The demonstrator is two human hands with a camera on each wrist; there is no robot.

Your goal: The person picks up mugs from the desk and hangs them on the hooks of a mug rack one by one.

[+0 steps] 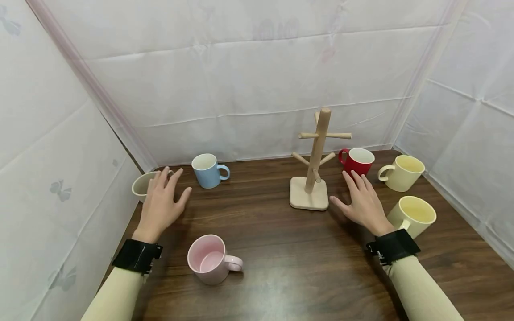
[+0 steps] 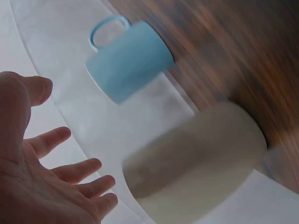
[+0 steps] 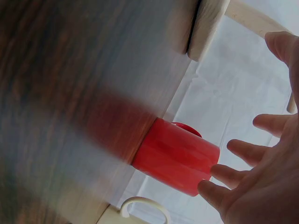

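Observation:
My left hand, fingers spread, hovers by an off-white mug at the table's left edge and partly covers it in the head view. In the left wrist view the off-white mug stands beyond the fingers, with a light blue mug beside it. My right hand reaches out with fingers extended, just in front of a red mug. Its fingertips come close to the red mug in the right wrist view. Neither hand holds anything.
A wooden mug tree stands right of centre on a square base. Two yellow mugs are at the right, one partly behind my right wrist. A pink mug sits front left. White sheeting walls the brown table.

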